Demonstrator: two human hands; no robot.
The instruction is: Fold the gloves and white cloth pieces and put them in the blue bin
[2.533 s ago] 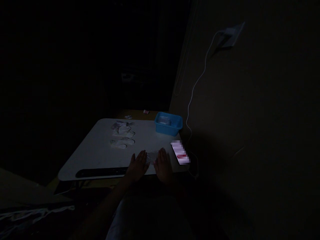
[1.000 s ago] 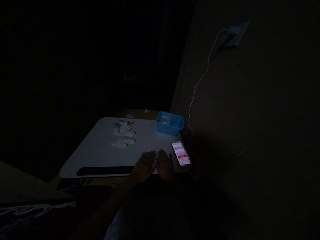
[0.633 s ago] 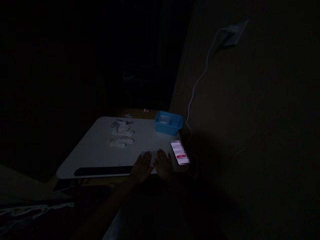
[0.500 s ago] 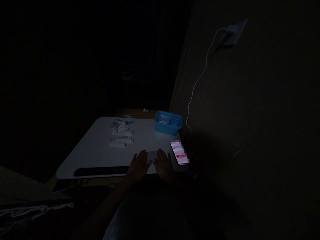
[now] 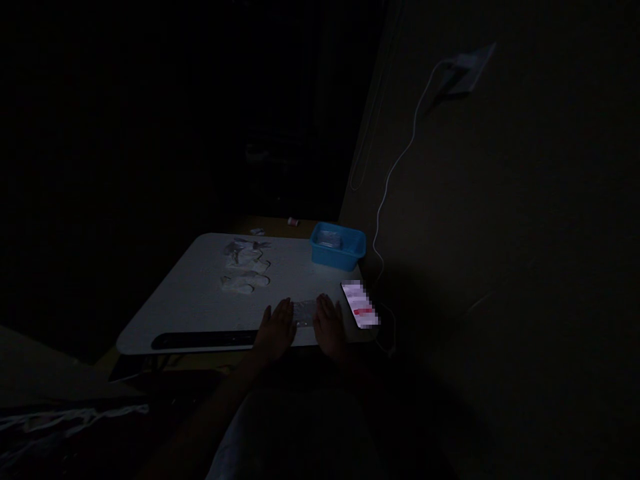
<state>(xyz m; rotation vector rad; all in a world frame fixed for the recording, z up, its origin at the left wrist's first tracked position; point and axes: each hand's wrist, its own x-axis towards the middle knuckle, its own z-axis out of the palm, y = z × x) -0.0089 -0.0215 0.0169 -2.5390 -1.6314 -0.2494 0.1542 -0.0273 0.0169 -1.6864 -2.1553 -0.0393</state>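
A clear plastic packet (image 5: pixel 304 312) lies flat near the front edge of the white table (image 5: pixel 187 293). At its left side rests my left hand (image 5: pixel 276 330), fingers stretched forward and touching or close to its edge. My right hand (image 5: pixel 330 330) is in the same pose at the right side, its fingers extended on the tabletop. Both hands are open. Farther off on the left lie white cloth pieces (image 5: pixel 245 283) that look like socks, with crumpled clear plastic (image 5: pixel 240 248) behind them. Darkness hides fine detail.
A blue basket (image 5: pixel 335 259) holding clear plastic packets (image 5: pixel 329 239) stands at the back right. A lit phone (image 5: pixel 359 303) lies right of my hands. From a wall socket (image 5: pixel 470 67), a white cable (image 5: pixel 387 177) hangs down. A small pinkish object (image 5: pixel 293 222) sits behind the table.
My thumbs have drawn back from the packet and my hands are slightly farther apart, so more of the packet shows. The other things stay in place.
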